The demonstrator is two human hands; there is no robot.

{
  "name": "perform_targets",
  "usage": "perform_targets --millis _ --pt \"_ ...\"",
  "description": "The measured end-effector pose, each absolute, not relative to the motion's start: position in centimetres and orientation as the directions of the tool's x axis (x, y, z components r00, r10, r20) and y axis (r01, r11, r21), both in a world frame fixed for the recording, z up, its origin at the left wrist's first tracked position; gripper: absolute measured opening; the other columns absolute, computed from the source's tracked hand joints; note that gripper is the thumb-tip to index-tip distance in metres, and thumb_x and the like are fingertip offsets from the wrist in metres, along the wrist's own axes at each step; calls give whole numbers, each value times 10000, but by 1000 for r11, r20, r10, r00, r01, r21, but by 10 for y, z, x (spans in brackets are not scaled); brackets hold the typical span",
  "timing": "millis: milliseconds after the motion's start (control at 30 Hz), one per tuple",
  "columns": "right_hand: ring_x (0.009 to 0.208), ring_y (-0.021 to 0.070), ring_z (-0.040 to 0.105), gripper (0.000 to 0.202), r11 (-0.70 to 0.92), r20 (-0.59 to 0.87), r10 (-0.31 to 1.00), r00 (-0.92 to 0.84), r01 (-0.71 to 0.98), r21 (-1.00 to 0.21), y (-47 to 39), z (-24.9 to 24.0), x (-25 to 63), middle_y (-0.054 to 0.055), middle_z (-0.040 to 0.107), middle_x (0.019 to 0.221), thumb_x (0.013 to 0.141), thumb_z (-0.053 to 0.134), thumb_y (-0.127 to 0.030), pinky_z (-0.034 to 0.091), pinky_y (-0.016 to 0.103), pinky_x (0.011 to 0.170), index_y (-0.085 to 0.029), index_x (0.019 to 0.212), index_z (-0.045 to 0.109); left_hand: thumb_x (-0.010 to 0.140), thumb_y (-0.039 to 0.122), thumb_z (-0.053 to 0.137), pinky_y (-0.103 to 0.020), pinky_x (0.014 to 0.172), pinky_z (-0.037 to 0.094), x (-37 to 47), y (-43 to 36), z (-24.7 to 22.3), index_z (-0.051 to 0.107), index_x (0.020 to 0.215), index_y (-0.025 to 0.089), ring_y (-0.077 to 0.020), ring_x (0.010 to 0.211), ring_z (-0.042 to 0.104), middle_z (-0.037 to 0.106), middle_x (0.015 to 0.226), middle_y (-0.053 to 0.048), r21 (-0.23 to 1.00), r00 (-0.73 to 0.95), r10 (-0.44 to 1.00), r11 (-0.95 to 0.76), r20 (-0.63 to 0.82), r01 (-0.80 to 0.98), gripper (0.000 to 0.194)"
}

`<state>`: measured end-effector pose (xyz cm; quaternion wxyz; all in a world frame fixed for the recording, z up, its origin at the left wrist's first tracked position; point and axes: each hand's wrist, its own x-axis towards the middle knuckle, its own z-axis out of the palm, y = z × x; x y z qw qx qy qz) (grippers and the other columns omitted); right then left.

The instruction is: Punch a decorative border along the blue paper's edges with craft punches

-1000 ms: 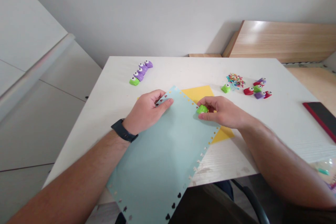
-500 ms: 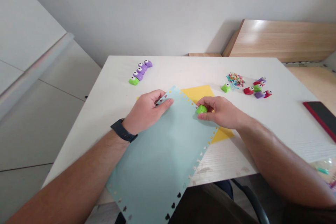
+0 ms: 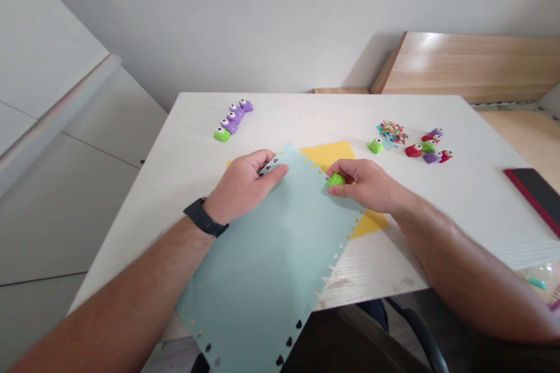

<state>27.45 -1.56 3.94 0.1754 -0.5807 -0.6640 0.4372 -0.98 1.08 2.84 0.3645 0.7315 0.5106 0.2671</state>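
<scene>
A light blue paper point(image 3: 280, 250) with punched shapes along its edges slants over the front of the white table and past its edge. My left hand point(image 3: 250, 183) grips its upper left edge, thumb on top. At the upper right edge, my right hand point(image 3: 365, 185) is closed on a green punch point(image 3: 336, 180) with its fingers and thumb. Beneath the blue paper lies a yellow paper point(image 3: 330, 155), partly covered. Another green punch point(image 3: 375, 145) with a round eye stands beyond my right hand, beside a pile of small colourful cut-outs point(image 3: 392, 133).
Purple punches point(image 3: 236, 112) and a green one point(image 3: 221, 134) form a slanted row at the back left. Red, purple and green punches point(image 3: 431, 148) cluster at the right. A dark, red-edged object point(image 3: 534, 195) lies at the table's right edge.
</scene>
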Motion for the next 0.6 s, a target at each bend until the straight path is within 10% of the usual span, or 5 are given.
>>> perform_targets --millis 600 --pt "703 164 579 328 -3 -261 912 -316 632 -775 -16 50 282 16 695 824 833 767 -403 436 296 625 -194 1085 747 962 535 636 -262 582 362 -11 12 30 678 912 195 -141 667 531 662 776 13 795 324 945 -221 33 565 347"
